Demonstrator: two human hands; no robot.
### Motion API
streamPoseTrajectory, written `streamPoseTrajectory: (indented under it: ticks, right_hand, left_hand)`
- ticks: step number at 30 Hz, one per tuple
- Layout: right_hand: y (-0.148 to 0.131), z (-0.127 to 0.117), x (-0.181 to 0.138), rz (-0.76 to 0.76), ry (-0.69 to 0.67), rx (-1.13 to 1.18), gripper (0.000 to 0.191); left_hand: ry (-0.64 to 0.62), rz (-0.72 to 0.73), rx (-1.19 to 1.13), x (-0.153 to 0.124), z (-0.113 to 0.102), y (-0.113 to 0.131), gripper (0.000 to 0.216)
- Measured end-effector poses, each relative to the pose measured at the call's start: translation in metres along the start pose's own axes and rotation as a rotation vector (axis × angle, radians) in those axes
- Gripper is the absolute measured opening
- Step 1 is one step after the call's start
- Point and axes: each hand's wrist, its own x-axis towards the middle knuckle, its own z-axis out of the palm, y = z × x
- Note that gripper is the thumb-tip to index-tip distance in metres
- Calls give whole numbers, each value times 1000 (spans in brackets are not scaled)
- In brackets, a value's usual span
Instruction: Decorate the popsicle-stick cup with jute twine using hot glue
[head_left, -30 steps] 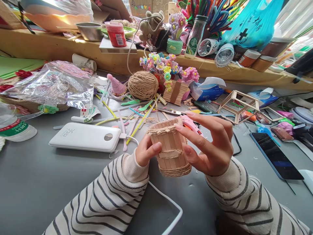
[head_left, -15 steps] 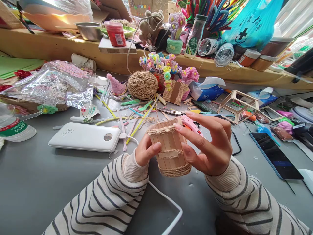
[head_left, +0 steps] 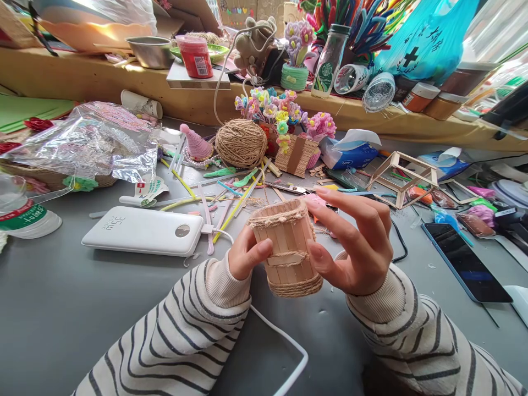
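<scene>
A small cup built from craft sticks (head_left: 286,245), bound with twine at rim, middle and base, sits upright between my hands just above the grey table (head_left: 82,297). My left hand (head_left: 246,256) grips its left side, thumb across the front. On the other side my right hand (head_left: 357,242) presses its thumb against the cup's lower right, while its fingers curl over behind the rim. Both wrists wear striped sleeves.
A white power bank (head_left: 144,231) with a white cable lies to the left. A twine ball (head_left: 241,144), loose sticks, pipe-cleaner flowers (head_left: 272,110) and scissors crowd the middle. A wooden stick frame (head_left: 402,176) and a phone (head_left: 466,261) lie right. A cluttered shelf runs behind.
My right index finger has lifted off the cup's rim and the fingers have spread slightly. The cup has turned a little. My left hand has stayed put.
</scene>
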Motion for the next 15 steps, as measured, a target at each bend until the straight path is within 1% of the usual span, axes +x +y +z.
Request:
streamPoseTrajectory:
  ticks: [3,4,6,7,8,10,11,13,15]
  right_hand:
    - [4,2,0,76,28,60,35]
    - [7,4,-1,117,32,85,31]
    - [12,10,-6,211,31,144,18]
    - [15,15,-9,266,18,182,13]
    - [17,20,-14,329,-9,228,14]
    - [20,29,-26,454,-13,315,19]
    - [20,33,-32,508,4,345,18]
    - [18,37,-43,572,5,376,13]
    - [15,36,-52,585,-7,353,12]
  left_hand:
    - [45,-48,-34,2,-3,-3,58]
    - [74,-71,-40,4,-5,-4,62]
    - [141,-107,-42,7,-8,-7,68]
    - [174,-105,-40,9,-10,-9,69]
    - [198,-92,-43,11,-12,-10,68]
    - [204,-72,-59,14,-15,-12,65]
    - [203,-57,-60,15,-15,-12,64]
    - [201,-33,-46,16,-16,-12,61]
    - [202,-25,-4,17,-16,-11,59]
